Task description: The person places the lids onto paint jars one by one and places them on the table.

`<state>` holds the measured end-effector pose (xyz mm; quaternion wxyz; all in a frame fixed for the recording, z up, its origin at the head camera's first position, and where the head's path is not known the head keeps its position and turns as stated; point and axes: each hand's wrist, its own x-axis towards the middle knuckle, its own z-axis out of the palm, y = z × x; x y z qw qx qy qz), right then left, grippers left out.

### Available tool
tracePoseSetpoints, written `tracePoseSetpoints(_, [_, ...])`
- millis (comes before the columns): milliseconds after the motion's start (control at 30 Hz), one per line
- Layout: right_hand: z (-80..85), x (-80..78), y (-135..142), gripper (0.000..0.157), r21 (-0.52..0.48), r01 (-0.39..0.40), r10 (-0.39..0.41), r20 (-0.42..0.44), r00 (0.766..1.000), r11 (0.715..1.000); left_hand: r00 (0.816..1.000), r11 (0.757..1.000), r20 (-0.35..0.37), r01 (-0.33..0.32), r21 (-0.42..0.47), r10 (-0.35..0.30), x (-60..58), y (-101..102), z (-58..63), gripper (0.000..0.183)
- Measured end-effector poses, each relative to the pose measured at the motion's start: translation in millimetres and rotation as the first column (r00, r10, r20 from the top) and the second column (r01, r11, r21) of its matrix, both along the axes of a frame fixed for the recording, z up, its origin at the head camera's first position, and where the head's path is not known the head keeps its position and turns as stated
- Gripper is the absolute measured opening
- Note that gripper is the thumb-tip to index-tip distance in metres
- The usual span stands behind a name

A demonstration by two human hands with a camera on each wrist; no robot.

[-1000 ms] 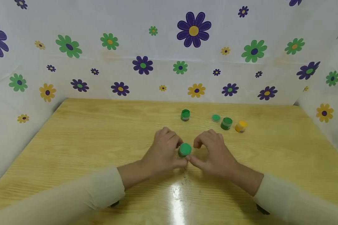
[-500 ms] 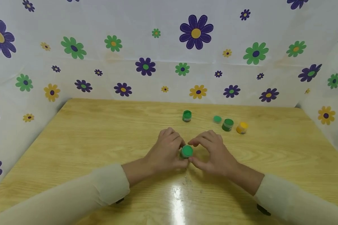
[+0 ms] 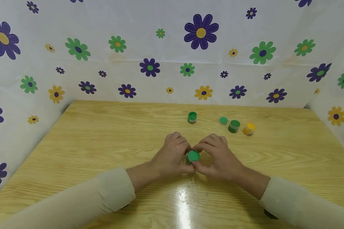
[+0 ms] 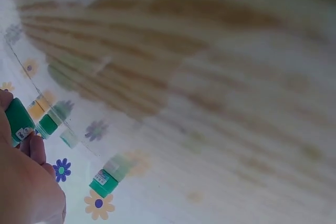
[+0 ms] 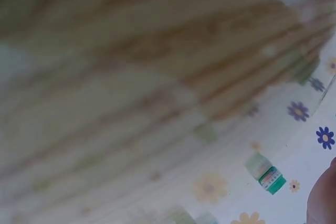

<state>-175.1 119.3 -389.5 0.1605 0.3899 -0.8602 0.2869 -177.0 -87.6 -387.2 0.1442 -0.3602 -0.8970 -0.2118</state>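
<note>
A small paint jar (image 3: 193, 156) with a light green lid stands between both hands in the head view. My left hand (image 3: 172, 156) grips the jar's side, fingers behind it and thumb in front. My right hand (image 3: 218, 156) pinches at the lid's rim with curled forefinger and thumb from the other side. In the left wrist view, the jar's green body (image 4: 20, 120) and white label show beside the fingers (image 4: 38, 148). Only a sliver of the right hand (image 5: 323, 198) appears in the right wrist view, where the held jar is out of sight.
Farther back on the wooden table (image 3: 103, 133) stands a green jar (image 3: 192, 117) with its top off. To its right are a flat light green lid (image 3: 223, 120), a dark green jar (image 3: 233, 126) and a yellow jar (image 3: 249, 129). A flowered cloth (image 3: 166, 47) borders the table.
My right forefinger, apart from the jar a second ago, has come in to the lid's rim opposite the thumb. My left hand keeps its grip. The head view has shifted slightly.
</note>
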Motion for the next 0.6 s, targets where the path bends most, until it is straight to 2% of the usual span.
tracePoseSetpoints(367, [1.1,0.8,-1.7,0.019,-0.007,0.051,-0.051,-0.037,0.998,0.999,0.998,1.000,0.068,0.013,-0.006,-0.012,0.7,3.0,3.5,0.029])
tracePoseSetpoints(600, [2.8,-1.2,4.6,0.022,-0.001,0.108,-0.108,0.005,0.994,0.994,0.989,1.000,0.146,-0.019,-0.003,0.019,-2.7,5.4,4.5,0.034])
